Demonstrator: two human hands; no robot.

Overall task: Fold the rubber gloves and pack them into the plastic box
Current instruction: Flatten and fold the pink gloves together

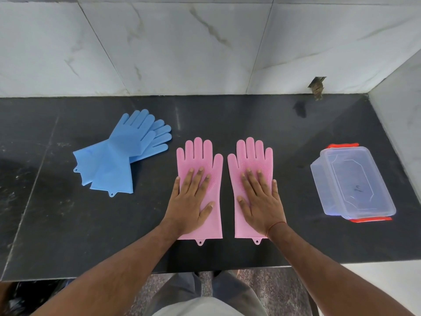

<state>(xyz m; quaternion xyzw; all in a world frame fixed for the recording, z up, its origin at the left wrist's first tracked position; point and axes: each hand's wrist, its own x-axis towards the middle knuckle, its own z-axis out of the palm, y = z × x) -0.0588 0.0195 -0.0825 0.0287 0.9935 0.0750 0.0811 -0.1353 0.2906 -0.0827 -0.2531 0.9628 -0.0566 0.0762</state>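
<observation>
Two pink rubber gloves lie flat side by side on the black counter, fingers pointing to the wall. My left hand [191, 201] rests palm down with straight fingers on the left pink glove [198, 156]. My right hand [262, 199] lies flat the same way on the right pink glove [252, 153]. A pair of blue rubber gloves [118, 153] lies crossed, one over the other, to the left. The clear plastic box [350, 183] with red clips stands open and empty to the right.
The black stone counter [227, 115] ends at a marble-tiled wall behind and a side wall on the right. Its front edge runs just below the glove cuffs. A small hole with debris [317, 87] marks the back wall.
</observation>
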